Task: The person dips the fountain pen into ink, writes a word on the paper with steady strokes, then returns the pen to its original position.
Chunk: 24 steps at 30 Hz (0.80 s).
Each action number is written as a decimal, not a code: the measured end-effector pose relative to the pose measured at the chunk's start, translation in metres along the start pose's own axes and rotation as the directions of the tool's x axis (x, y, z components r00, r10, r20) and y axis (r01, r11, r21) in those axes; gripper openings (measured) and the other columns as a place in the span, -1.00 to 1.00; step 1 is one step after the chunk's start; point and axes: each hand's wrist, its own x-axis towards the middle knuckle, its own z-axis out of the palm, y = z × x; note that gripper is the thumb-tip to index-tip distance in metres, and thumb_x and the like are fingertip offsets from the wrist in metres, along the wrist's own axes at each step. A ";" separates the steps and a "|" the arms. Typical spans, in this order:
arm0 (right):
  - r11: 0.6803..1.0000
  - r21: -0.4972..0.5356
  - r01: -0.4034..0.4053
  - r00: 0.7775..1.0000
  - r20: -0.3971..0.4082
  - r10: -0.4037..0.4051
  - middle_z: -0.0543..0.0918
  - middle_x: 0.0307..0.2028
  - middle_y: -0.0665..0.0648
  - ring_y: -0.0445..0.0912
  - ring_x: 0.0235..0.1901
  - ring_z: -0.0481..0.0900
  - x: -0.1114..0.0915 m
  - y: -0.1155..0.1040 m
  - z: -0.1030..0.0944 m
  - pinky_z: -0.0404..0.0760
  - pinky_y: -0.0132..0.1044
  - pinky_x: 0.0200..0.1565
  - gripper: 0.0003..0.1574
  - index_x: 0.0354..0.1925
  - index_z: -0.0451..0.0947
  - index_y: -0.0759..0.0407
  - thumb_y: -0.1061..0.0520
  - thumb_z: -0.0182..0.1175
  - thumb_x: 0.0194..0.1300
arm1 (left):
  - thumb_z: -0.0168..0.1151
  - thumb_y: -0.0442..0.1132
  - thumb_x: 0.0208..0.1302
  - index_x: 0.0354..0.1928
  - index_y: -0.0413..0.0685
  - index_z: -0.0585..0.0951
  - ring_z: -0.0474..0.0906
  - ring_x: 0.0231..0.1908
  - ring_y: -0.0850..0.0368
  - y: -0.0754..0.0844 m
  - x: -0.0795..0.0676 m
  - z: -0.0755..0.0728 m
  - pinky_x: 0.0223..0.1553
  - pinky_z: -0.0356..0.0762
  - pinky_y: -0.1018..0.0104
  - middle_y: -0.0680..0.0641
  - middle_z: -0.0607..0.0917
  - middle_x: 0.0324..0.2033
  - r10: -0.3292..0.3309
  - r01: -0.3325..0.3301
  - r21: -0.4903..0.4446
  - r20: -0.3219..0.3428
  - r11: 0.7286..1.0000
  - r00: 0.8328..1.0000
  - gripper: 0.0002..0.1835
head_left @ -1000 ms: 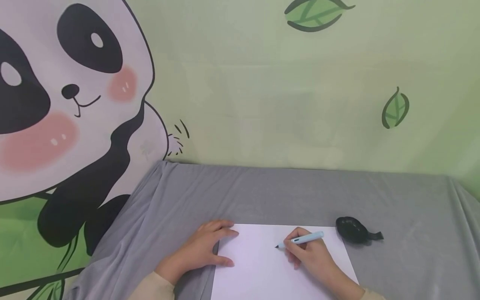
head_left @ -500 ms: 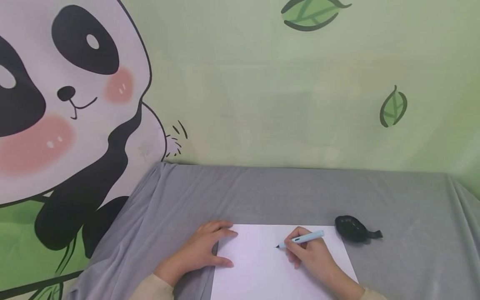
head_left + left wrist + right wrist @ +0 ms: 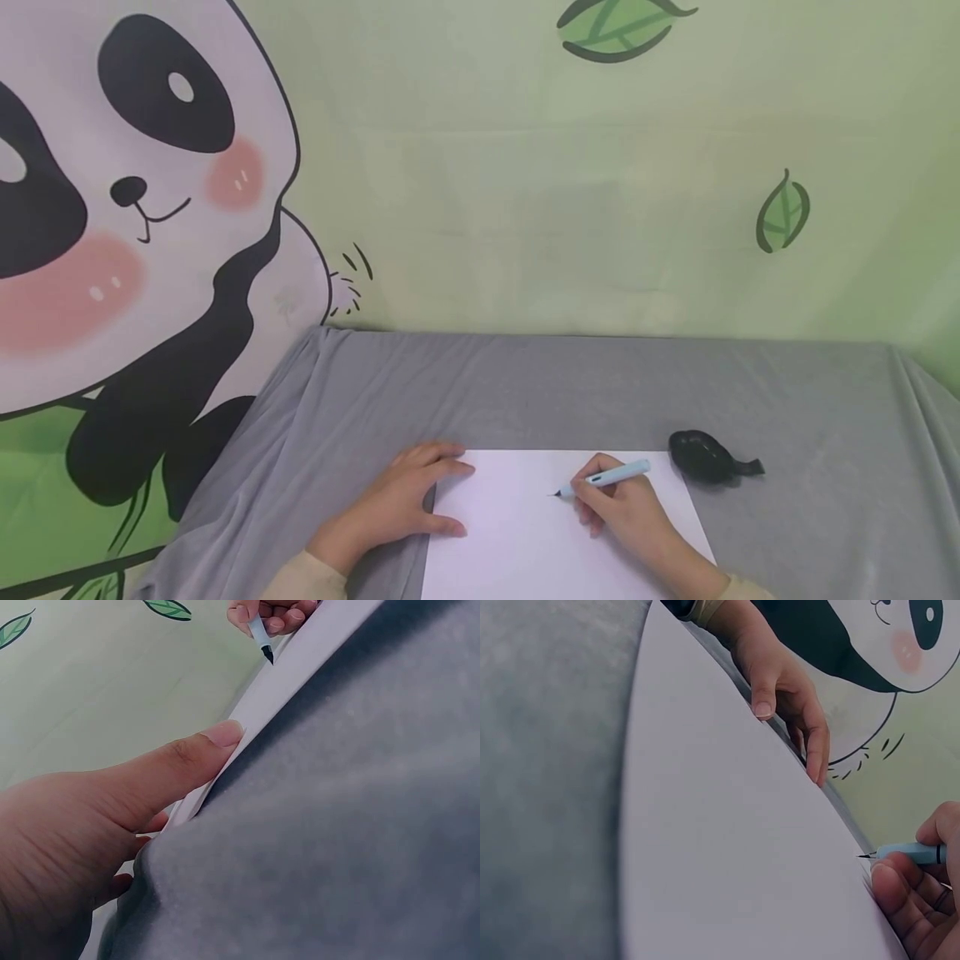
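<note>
A sheet of white paper (image 3: 502,554) lies on a grey cloth. My left hand (image 3: 405,497) rests at its left edge, thumb and fingertips spread over the border; in the left wrist view the thumb (image 3: 172,769) presses on the sheet. With my right hand (image 3: 630,521) I pinch a light blue fountain pen (image 3: 621,474), slanted with its dark nib pointing left. The nib is at the upper middle of the sheet, and a very short thin line (image 3: 551,495) shows just left of it. In the right wrist view, the pen (image 3: 906,853) emerges between thumb and fingers.
A glossy black rounded object with a flared stem (image 3: 702,457) lies just right of the paper's upper right corner. Grey cloth (image 3: 525,383) covers the table back to a pale green wall (image 3: 487,208) with a painted panda and leaves.
A tiny line has appeared at the nib, and the pen has shifted slightly right with my right hand. My left hand stays in place on the paper; the head view has turned slightly.
</note>
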 end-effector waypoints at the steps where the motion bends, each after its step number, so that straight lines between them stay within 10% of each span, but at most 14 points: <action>1: 1.000 0.000 -0.003 1.000 -0.003 0.003 0.61 -0.59 0.18 -0.25 -0.66 0.51 0.000 0.000 0.000 0.57 -0.37 -0.59 -0.78 -0.29 0.45 0.36 0.19 0.21 0.29 | 0.45 0.19 -0.09 0.15 0.13 0.56 0.36 0.28 -0.08 0.000 0.000 0.000 0.26 0.25 -0.15 -0.02 0.49 0.25 0.002 -0.002 0.002 -0.003 1.000 1.000 -0.30; 24: 0.997 -0.007 -0.074 0.996 -0.053 0.074 0.60 -0.59 0.17 -0.21 -0.67 0.51 0.000 0.000 -0.002 0.56 -0.37 -0.60 -0.79 -0.31 0.45 0.36 0.19 0.20 0.27 | 0.46 0.18 -0.11 0.12 0.13 0.58 0.40 0.25 -0.06 0.001 0.001 0.000 0.24 0.27 -0.13 -0.03 0.52 0.22 0.017 -0.016 0.038 -0.022 0.999 1.000 -0.31</action>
